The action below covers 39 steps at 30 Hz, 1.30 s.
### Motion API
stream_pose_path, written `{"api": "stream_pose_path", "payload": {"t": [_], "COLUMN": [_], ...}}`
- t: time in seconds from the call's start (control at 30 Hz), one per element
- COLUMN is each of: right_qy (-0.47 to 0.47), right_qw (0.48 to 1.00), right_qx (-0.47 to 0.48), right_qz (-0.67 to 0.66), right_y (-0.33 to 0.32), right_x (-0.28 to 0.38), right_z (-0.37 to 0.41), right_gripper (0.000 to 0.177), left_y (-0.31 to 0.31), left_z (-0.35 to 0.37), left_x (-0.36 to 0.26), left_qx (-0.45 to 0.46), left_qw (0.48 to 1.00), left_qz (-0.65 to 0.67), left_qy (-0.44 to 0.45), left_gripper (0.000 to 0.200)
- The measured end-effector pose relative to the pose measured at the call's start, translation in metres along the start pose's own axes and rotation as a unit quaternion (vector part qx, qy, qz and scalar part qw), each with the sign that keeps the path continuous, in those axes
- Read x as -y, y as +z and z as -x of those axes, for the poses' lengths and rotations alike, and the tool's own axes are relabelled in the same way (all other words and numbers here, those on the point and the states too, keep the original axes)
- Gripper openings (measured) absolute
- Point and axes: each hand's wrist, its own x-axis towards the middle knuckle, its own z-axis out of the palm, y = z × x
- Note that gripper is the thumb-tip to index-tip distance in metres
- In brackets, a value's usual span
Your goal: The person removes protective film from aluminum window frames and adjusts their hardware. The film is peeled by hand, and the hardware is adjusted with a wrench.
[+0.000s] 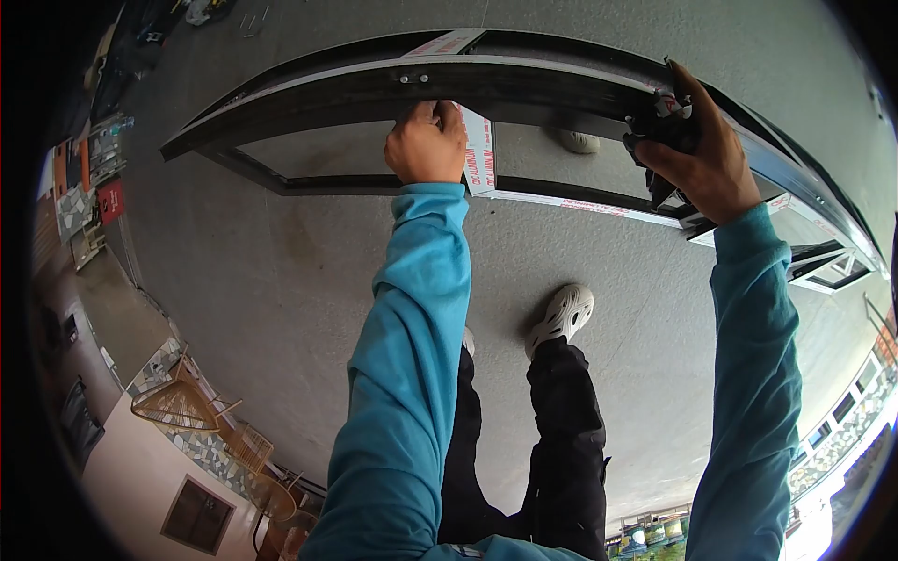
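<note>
A long dark aluminum frame (327,107) lies across the upper view, with white protective tape (480,154) printed in red lettering on its crossbar and lower edges. My left hand (426,145) is closed against the underside of the near bar, beside the taped crossbar; its fingertips are partly hidden. Two bright screw heads (413,79) show on the bar just above that hand. Toward the frame's right part, my right hand (706,154) grips a crumpled wad of black film (666,136) with bits of white and red, close against the bar.
Grey concrete floor (281,252) spreads beneath the frame, and my shoe (564,313) stands on it. Another light shoe (578,142) shows through the frame opening. Wicker chairs (178,404) line the wall at lower left. More taped frame pieces (832,266) extend to the right.
</note>
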Motion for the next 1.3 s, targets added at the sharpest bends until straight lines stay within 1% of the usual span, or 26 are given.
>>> {"api": "stream_pose_path", "payload": {"t": [0.03, 0.07, 0.23, 0.27, 0.33, 0.43, 0.47, 0.53, 0.57, 0.6, 0.63, 0.67, 0.7, 0.73, 0.77, 0.83, 0.9, 0.93, 0.97, 1.03, 1.07, 1.13, 1.17, 1.23, 1.27, 1.3], "right_qy": [0.009, 0.008, 0.006, 0.006, 0.019, 0.018, 0.019, 0.024, 0.023, 0.022, 0.021, 0.021, 0.02, 0.02, 0.018, 0.025, 0.032, 0.036, 0.036, 0.025, 0.027, 0.033, 0.033, 0.026, 0.028, 0.037], "right_qw": [1.0, 1.0, 1.0, 1.0, 1.0, 1.0, 1.0, 1.0, 1.0, 1.0, 1.0, 1.0, 1.0, 1.0, 1.0, 0.999, 0.999, 0.999, 0.999, 1.0, 1.0, 0.999, 0.999, 0.999, 0.999, 0.999], "right_qx": [0.001, 0.001, -0.002, -0.002, -0.001, -0.001, 0.0, 0.0, -0.001, -0.003, -0.005, -0.005, -0.004, -0.002, -0.001, 0.0, 0.006, 0.01, 0.011, -0.003, -0.003, -0.001, -0.003, -0.011, -0.012, -0.018], "right_qz": [0.001, 0.0, -0.001, 0.001, 0.015, 0.01, 0.01, 0.005, 0.004, 0.001, -0.003, -0.003, 0.001, 0.006, 0.008, 0.02, 0.01, -0.006, -0.006, 0.013, 0.014, 0.01, 0.012, 0.021, 0.021, 0.034], "right_y": [0.0, 0.0, 0.002, 0.002, 0.001, 0.002, 0.002, 0.002, 0.002, 0.003, 0.003, 0.003, 0.002, 0.003, 0.003, 0.002, 0.001, 0.002, 0.004, 0.004, 0.005, 0.005, 0.005, 0.007, 0.008, 0.009], "right_x": [0.001, 0.003, 0.001, 0.001, 0.004, 0.005, 0.005, 0.005, 0.005, 0.005, 0.005, 0.005, 0.006, 0.006, 0.006, 0.005, 0.005, 0.006, 0.006, 0.006, 0.005, 0.006, 0.007, 0.008, 0.008, 0.008], "right_z": [0.0, 0.0, 0.0, 0.001, 0.0, 0.001, 0.001, 0.0, 0.0, 0.0, 0.001, 0.001, 0.001, 0.0, -0.001, -0.001, 0.0, 0.0, 0.001, 0.001, 0.002, 0.0, 0.0, 0.0, 0.0, 0.0], "right_gripper": [0.087, 0.087, 0.086, 0.086, 0.086, 0.085, 0.085, 0.085, 0.085, 0.085, 0.085, 0.085, 0.085, 0.085, 0.085, 0.084, 0.084, 0.084, 0.084, 0.083, 0.083, 0.082, 0.082, 0.082, 0.082, 0.081], "left_y": [-0.002, -0.002, 0.007, 0.009, 0.012, 0.015, 0.013, 0.009, 0.007, 0.005, 0.003, 0.003, 0.003, 0.004, 0.007, 0.016, 0.024, 0.024, 0.025, 0.029, 0.03, 0.035, 0.036, 0.039, 0.038, 0.033], "left_z": [-0.001, -0.002, -0.003, -0.001, 0.004, 0.012, 0.014, 0.016, 0.014, 0.013, 0.011, 0.011, 0.013, 0.015, 0.018, 0.021, 0.022, 0.023, 0.025, 0.026, 0.027, 0.028, 0.029, 0.035, 0.042, 0.052], "left_x": [0.001, 0.002, 0.003, 0.004, 0.009, 0.016, 0.018, 0.022, 0.025, 0.027, 0.029, 0.028, 0.027, 0.025, 0.023, 0.017, 0.013, 0.012, 0.012, 0.01, 0.011, 0.015, 0.018, 0.029, 0.032, 0.035], "left_qx": [0.018, 0.018, -0.008, -0.008, -0.015, -0.021, -0.02, 0.093, 0.092, 0.138, 0.181, 0.18, 0.23, 0.267, 0.291, 0.274, 0.264, 0.246, 0.246, 0.152, 0.153, 0.134, 0.135, 0.134, 0.135, 0.167], "left_qw": [0.999, 0.999, 0.996, 0.996, 0.996, 0.992, 0.992, 0.99, 0.99, 0.989, 0.972, 0.972, 0.908, 0.799, 0.649, 0.64, 0.679, 0.672, 0.672, 0.679, 0.678, 0.6, 0.599, 0.575, 0.575, 0.624], "left_qz": [-0.037, -0.038, -0.078, -0.077, -0.021, -0.017, -0.018, -0.033, -0.033, 0.047, 0.127, 0.127, 0.253, 0.368, 0.466, 0.504, 0.495, 0.498, 0.497, 0.57, 0.57, 0.655, 0.657, 0.67, 0.669, 0.615], "left_qy": [0.015, 0.015, 0.037, 0.036, 0.08, 0.126, 0.126, 0.098, 0.099, 0.01, -0.079, -0.078, -0.241, -0.393, -0.526, -0.511, -0.474, -0.49, -0.491, -0.438, -0.439, -0.439, -0.437, -0.451, -0.451, -0.451], "left_gripper": [0.022, 0.022, 0.019, 0.019, 0.015, 0.012, 0.012, 0.013, 0.013, 0.014, 0.017, 0.017, 0.03, 0.043, 0.056, 0.06, 0.053, 0.044, 0.044, 0.042, 0.042, 0.031, 0.031, 0.021, 0.021, 0.017]}}
